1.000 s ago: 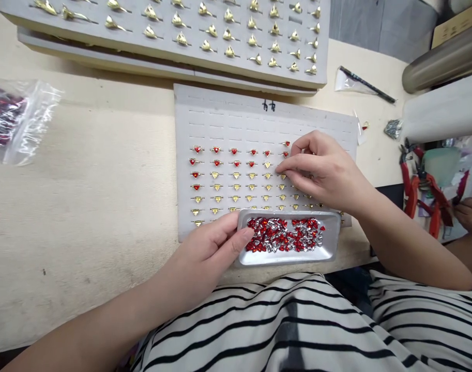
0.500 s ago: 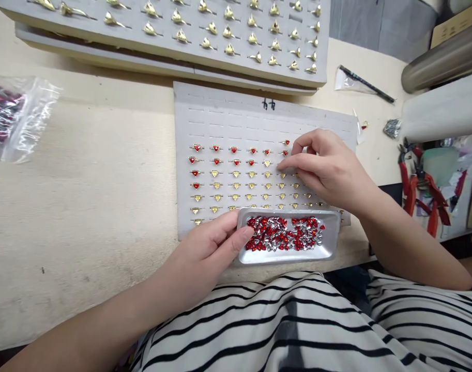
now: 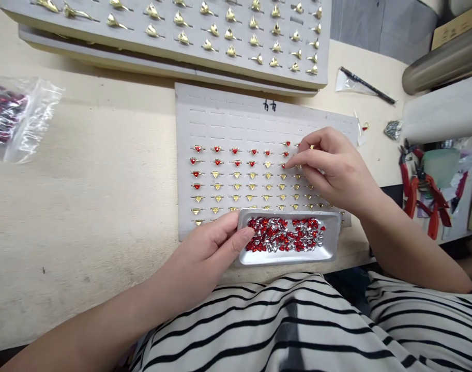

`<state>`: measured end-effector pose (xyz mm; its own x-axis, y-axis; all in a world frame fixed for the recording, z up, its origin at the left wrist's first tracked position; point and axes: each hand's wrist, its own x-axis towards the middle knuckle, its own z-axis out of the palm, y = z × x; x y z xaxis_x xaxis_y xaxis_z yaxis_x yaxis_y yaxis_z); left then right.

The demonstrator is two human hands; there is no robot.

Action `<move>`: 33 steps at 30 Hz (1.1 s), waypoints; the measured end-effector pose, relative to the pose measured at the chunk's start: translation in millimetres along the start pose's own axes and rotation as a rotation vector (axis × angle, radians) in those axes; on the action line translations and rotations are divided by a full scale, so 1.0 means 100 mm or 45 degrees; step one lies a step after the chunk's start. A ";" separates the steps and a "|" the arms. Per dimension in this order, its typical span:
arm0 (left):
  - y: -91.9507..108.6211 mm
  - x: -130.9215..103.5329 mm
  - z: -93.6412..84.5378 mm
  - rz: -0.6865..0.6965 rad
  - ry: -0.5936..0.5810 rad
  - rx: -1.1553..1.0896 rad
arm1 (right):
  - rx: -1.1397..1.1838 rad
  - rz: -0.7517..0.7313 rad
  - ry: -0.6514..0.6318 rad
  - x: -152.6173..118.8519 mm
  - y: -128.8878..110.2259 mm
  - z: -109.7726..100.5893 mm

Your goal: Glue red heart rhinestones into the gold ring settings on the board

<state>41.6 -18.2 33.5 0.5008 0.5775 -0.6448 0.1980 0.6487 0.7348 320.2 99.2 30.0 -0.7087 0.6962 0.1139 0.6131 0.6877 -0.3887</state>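
Note:
My left hand grips the left end of a small silvery tray, thumb over its rim. Red heart- or triangle-shaped stones with silver backs lie loose in it. My right hand is over a grey foam board, its fingers partly bent and apart, with nothing visible between them. One fingertip is at or just beside a gold ring with a red stone. Rows of gold rings stand in the board's slits; some hold red stones, others show bare gold settings. My hand hides several rings.
Stacked foam boards with gold rings stand behind. A plastic bag of dark red pieces lies at left. At right are a black pen, a white roll, a small silvery heap and red-handled pliers.
My right hand has shifted slightly right, uncovering a ring with a red stone in it. My left hand and the tray have stayed nearly in place.

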 end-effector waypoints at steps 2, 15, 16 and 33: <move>0.00 0.01 0.00 -0.006 0.005 0.014 | -0.006 0.029 -0.016 -0.01 0.00 0.00; 0.01 -0.01 0.01 0.016 0.038 0.025 | -0.023 0.092 -0.032 -0.04 0.00 0.00; 0.01 -0.01 0.01 0.019 0.039 0.029 | -0.020 0.098 -0.023 -0.04 0.00 -0.01; -0.02 -0.01 0.06 0.073 0.118 -0.209 | -0.208 -0.054 -0.041 -0.50 -0.78 -0.25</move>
<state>45.8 -23.2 33.9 0.4258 0.6541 -0.6251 0.0276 0.6812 0.7316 316.4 15.8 77.6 -0.7444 0.6607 0.0969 0.6292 0.7425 -0.2297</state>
